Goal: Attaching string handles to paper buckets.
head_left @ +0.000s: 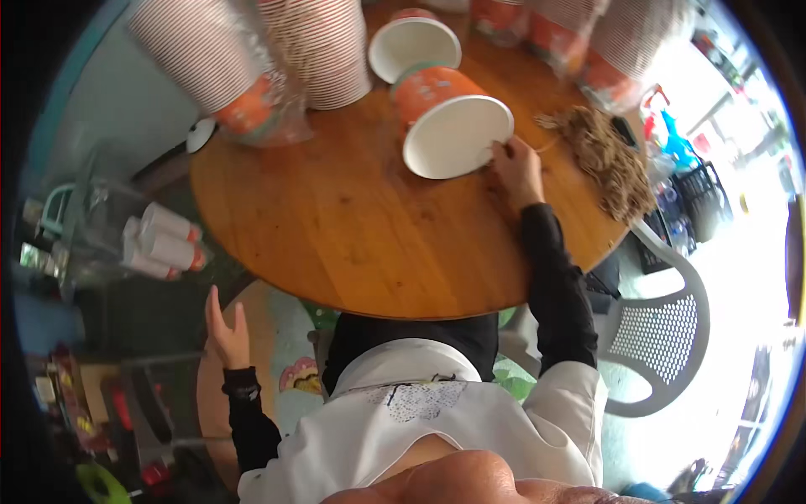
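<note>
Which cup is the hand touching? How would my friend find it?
Find the round wooden table. Near its far right part, the right hand touches the rim of an orange paper cup. Unlike the stacked cups around it, it lies alone on its side, white inside showing.
</note>
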A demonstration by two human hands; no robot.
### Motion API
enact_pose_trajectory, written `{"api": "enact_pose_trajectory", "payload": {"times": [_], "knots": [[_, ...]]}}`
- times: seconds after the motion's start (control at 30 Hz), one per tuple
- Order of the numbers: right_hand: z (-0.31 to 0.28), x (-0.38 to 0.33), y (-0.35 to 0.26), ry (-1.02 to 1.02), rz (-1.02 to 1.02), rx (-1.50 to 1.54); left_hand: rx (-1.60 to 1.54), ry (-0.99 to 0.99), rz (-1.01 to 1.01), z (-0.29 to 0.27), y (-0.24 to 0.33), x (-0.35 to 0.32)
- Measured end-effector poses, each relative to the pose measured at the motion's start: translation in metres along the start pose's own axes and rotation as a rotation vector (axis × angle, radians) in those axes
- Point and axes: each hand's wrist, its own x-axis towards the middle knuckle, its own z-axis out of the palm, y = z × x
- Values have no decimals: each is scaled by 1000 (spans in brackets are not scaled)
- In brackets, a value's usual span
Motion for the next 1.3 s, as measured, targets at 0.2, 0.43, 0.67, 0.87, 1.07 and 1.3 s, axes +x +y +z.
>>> {"api": "enact_pose_trajectory", "payload": {"times": [0.2,0.43,0.67,0.87,1.07,1.3], "knots": [[-10,9,-24,44,18,-293,-1646,-1221,-110,39,264,3],[-22,11,-12,75,6,-344,-2142,-2127,-987,125,396,-62],[-8,-14,-25,271,-75,-373,-1749,-2281,-906,121,374,-106],[-20,-13,-19,200,-64,-343,-1559,-1964,-547,96,388,-82],[-23,-7,-14,170,-99,-287,-1228,-1627,-83,110,392,-87],[-24,-5,-9,156,-129,-286,-1314,-1679,-79,96,393,-50]]}}
